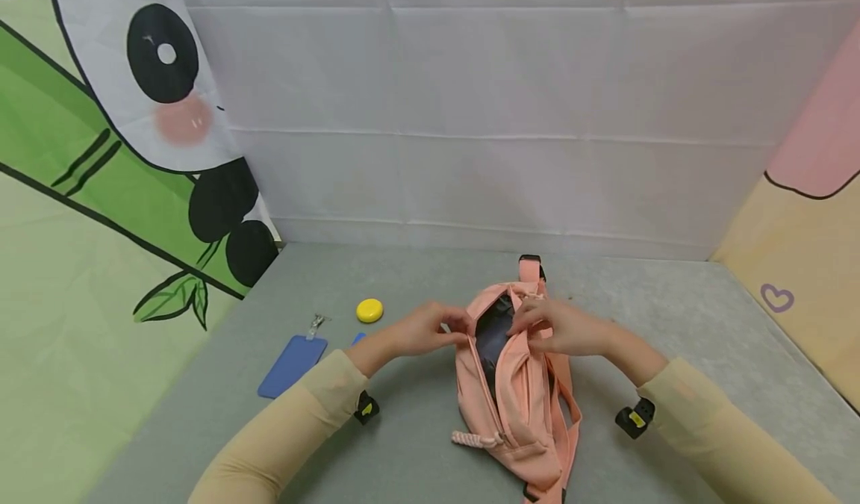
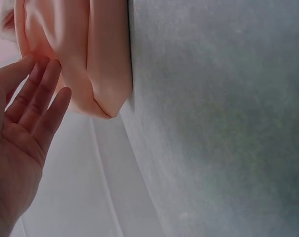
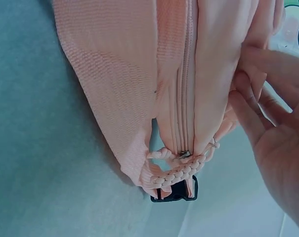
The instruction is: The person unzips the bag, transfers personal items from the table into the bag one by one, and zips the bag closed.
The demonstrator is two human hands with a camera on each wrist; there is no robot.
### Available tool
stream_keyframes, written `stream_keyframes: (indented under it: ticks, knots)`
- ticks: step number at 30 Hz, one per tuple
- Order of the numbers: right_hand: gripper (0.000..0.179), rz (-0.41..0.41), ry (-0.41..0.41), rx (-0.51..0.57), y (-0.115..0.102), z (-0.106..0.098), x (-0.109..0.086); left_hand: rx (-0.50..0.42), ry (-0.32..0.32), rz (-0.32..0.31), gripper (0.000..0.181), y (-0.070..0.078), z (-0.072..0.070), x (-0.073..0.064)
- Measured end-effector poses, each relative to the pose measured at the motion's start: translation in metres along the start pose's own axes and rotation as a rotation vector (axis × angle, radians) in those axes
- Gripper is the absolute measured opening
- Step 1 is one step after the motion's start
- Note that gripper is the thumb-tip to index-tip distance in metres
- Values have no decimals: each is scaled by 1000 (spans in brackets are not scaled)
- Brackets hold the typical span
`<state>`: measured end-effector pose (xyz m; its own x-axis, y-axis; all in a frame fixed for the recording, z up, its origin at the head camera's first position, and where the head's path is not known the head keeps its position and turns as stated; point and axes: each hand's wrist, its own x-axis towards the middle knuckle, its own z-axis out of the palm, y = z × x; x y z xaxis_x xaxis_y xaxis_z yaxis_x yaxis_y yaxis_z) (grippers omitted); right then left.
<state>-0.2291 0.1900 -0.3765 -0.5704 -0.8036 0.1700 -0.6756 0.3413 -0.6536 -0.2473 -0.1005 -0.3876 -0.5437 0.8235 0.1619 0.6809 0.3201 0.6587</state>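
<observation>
While one pink bag (image 1: 516, 384) lies open on the grey table (image 1: 403, 459), two hands pinch its mouth: the left hand (image 1: 430, 330) one edge, the right hand (image 1: 571, 328) the opposite one. One braided pull (image 1: 473, 439) sits near its lower end. Leftward lie one yellow disc (image 1: 369, 310), one blue card holder (image 1: 293, 366) with one metal clip (image 1: 314, 325), and one mostly hidden blue thing (image 1: 359, 337).

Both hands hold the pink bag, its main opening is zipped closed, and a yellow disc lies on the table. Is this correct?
Not quite: the main opening of the pink bag is open, as the head view shows. The rest stands.
</observation>
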Motion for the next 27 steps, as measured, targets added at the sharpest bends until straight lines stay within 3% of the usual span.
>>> stream_keyframes:
  ticks: [6, 14, 21, 27]
  knots:
    - [19, -68, 61, 22, 8, -3, 1, 2, -36, 0, 12, -2, 3, 4]
    - [16, -11, 117, -29, 9, -8, 0, -31, -39, -13, 5, -1, -1, 5]
    - [15, 48, 126, 35, 7, -17, -11, 19, -35, -75, 7, 5, -17, -7]
    - [16, 36, 213, -37, 9, -34, -19, 51, 12, -80, 6, 9, -38, -16]
